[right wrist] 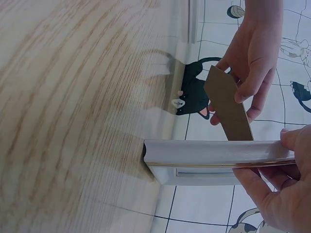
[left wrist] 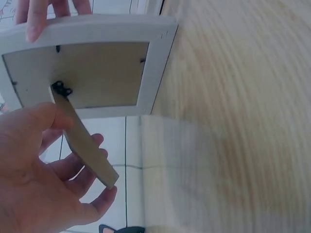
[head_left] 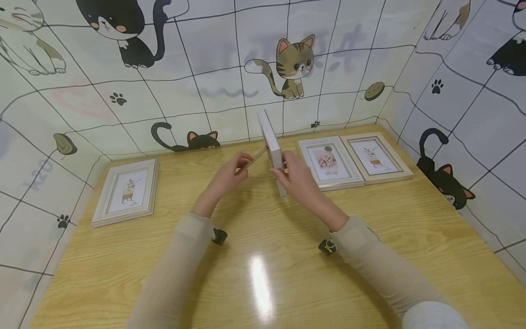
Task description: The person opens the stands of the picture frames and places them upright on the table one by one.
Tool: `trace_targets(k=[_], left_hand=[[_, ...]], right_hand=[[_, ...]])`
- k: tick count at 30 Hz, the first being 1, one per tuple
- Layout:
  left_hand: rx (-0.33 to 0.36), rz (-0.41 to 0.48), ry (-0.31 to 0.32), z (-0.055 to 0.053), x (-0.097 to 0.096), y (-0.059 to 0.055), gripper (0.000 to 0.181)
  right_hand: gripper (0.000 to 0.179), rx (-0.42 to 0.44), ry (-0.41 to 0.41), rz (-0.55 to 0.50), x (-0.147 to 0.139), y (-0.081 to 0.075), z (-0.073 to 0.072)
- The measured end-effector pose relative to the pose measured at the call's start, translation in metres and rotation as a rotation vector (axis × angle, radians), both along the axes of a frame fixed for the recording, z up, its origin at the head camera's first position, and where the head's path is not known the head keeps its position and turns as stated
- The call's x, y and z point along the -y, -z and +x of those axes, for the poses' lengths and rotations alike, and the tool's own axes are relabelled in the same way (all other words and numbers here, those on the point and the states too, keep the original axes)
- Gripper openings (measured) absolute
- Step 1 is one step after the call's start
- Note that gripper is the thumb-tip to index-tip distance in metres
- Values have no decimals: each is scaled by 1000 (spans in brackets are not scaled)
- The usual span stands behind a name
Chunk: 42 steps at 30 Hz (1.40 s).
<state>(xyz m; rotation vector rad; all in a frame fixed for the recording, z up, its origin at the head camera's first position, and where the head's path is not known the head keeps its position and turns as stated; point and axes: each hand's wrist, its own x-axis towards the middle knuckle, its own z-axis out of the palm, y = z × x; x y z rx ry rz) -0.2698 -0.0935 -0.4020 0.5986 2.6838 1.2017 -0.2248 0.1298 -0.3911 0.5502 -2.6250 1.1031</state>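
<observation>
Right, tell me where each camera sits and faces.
Head: worn on head, facing forward and down at left hand, right hand, sleeves, table.
Left wrist: worn there, facing held frame and stand from behind; both hands show.
Right wrist: worn there, facing held frame edge-on; both hands show.
Wrist views share held frame and stand.

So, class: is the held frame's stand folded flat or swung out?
Swung out: the stand angles away from the backing, held by the left hand.

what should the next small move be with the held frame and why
Probably ease the stand down: the left hand holds it jutting from the upright frame, its free end above the table; the right hand holds the frame.
</observation>
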Motion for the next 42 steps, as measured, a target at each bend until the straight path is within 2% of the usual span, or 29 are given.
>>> trace_targets(k=[6, 13, 21, 27, 36, 42], left_hand=[[5, -19, 40, -2, 11, -3, 31], [8, -27, 55, -3, 23, -4, 31], [2, -5, 103, -5, 36, 1, 33], [25, 35, 123, -7, 44, 9, 33], [76, 92, 143, -4, 56, 19, 37], [78, 108, 154, -3, 59, 20, 35]], right_hand=[[32, -11, -4, 32, 4, -1, 0], [29, -61, -19, 90, 9, -1, 0], [31, -69, -22, 176, 17, -2, 2], [31, -97, -38, 226, 25, -2, 3], [30, -119, -56, 303, 38, -1, 5], [31, -176, -64, 334, 42, 2, 6]])
